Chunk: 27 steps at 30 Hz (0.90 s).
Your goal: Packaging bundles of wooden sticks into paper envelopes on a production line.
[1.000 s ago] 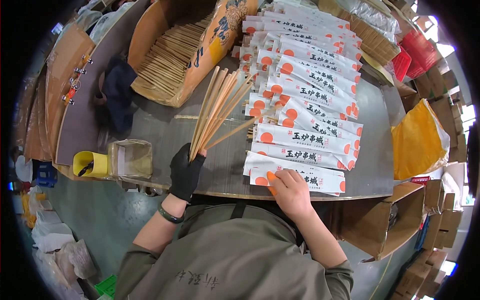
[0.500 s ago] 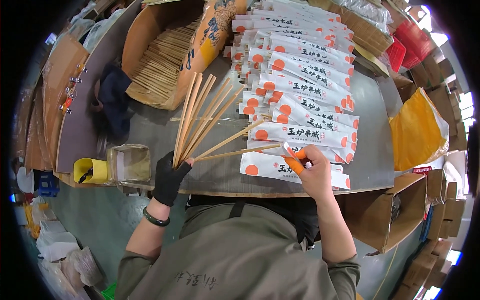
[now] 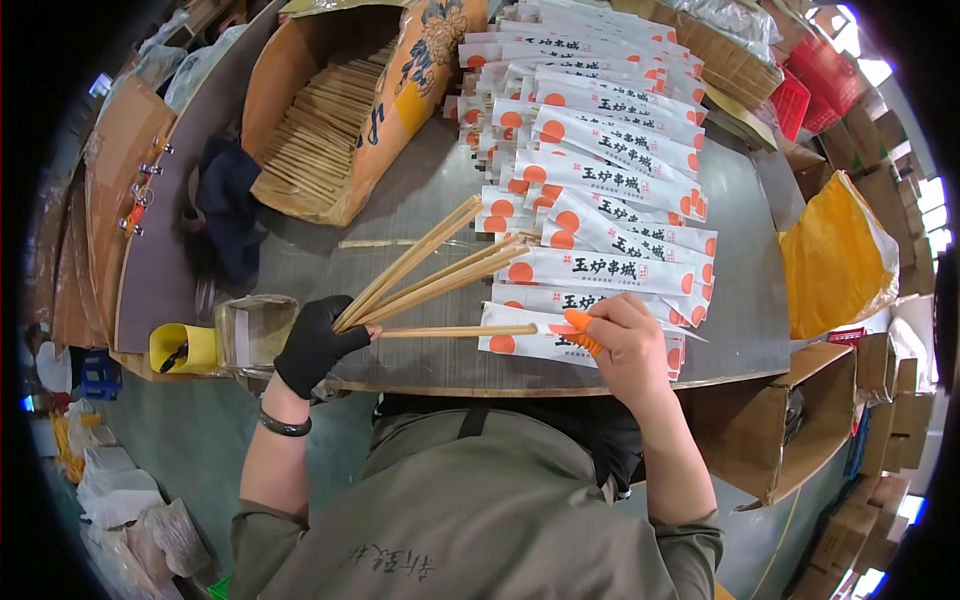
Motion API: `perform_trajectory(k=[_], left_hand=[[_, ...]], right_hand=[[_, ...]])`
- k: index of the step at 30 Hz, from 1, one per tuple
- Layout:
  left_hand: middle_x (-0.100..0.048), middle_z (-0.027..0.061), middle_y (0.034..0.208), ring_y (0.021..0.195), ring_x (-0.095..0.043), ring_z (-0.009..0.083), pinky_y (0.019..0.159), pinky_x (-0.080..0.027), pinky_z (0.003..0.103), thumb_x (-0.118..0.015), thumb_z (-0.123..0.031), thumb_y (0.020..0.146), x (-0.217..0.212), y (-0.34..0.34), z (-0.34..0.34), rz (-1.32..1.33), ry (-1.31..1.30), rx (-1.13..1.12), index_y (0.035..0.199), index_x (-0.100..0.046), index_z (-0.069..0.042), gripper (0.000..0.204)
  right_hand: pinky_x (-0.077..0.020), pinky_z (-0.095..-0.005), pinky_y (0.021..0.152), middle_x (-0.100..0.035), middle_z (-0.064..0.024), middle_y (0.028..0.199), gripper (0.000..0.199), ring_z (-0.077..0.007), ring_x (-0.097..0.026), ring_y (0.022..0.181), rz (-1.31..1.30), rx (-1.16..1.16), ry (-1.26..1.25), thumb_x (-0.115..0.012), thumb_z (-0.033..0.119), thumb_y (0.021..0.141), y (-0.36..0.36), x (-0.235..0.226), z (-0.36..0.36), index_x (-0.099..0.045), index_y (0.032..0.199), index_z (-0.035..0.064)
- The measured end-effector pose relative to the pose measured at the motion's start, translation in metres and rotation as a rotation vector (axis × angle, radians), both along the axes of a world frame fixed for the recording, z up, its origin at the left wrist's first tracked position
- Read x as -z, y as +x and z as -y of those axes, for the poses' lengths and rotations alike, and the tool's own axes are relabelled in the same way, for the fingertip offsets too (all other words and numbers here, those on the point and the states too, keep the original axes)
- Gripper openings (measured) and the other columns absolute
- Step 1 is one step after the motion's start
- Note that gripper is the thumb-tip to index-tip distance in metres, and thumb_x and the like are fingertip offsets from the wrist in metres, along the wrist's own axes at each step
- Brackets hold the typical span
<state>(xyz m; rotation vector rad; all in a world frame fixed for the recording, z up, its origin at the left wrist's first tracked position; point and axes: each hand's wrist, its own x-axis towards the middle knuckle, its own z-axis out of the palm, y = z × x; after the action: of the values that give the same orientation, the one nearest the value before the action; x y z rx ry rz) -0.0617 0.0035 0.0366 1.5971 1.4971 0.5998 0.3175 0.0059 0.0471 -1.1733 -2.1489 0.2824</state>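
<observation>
My left hand point(image 3: 318, 348), in a black fingerless glove, is closed round the lower ends of several wooden chopsticks point(image 3: 415, 258) that fan out to the right. One pair of chopsticks point(image 3: 455, 331) points level toward my right hand point(image 3: 632, 350). That hand, with orange covers on its fingertips, is closed in a pinch on a white paper sleeve point(image 3: 560, 331). The pair's tip meets the sleeve's mouth; how far in it reaches I cannot tell. Just beyond lies a long overlapping pile of white chopstick sleeves point(image 3: 610, 180) with red dots, sticks showing at their left ends.
An open carton point(image 3: 365, 165) of loose chopsticks lies at the far left. Beside the left table edge are a yellow cup point(image 3: 185, 346) and a taped box point(image 3: 285, 335). A dark cloth point(image 3: 228, 210) hangs nearby. On the right are a yellow sack point(image 3: 835, 260) and an open cardboard box point(image 3: 780, 430).
The chopstick fan has swung down to the right, and my left hand has shifted slightly left. One pair now lies level against the sleeve in my right hand.
</observation>
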Motion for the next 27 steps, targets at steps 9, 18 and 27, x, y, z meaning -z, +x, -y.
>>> perform_trajectory(k=[9,18,27], left_hand=[[-0.059,0.0008,0.070,0.061,-0.052,0.0078,0.056,-0.041,0.023,-0.072,-0.027,0.083,0.004,0.027,-0.016,0.211,-0.028,-0.117,0.087,-0.063,-0.002,0.028],[-0.055,-0.0014,0.062,0.051,-0.046,0.0042,0.046,-0.033,0.021,-0.071,-0.031,0.084,-0.012,0.023,-0.021,0.171,-0.202,-0.033,0.084,-0.061,-0.004,0.028],[-0.063,0.0065,0.111,0.108,-0.056,0.0131,0.094,-0.044,0.030,-0.055,-0.031,0.098,0.011,0.130,-0.001,0.784,-0.096,-0.083,0.119,-0.061,-0.001,0.037]], right_hand=[[-0.0433,-0.0344,0.057,-0.059,-0.0045,0.074,0.016,-0.0217,-0.055,0.070,0.008,0.135,0.167,-0.079,0.003,0.066,-0.008,-0.028,-0.009,-0.067,0.077,0.0020],[-0.0435,-0.0330,0.060,-0.059,-0.0058,0.078,0.020,-0.0225,-0.053,0.071,-0.105,0.054,-0.045,-0.082,0.005,0.066,0.001,-0.020,0.001,-0.067,0.078,0.0003],[-0.0460,-0.0383,0.071,-0.061,-0.0047,0.087,0.021,-0.0246,-0.058,0.080,0.046,-0.225,0.219,-0.073,0.007,0.070,-0.062,-0.016,-0.004,-0.068,0.090,0.0069]])
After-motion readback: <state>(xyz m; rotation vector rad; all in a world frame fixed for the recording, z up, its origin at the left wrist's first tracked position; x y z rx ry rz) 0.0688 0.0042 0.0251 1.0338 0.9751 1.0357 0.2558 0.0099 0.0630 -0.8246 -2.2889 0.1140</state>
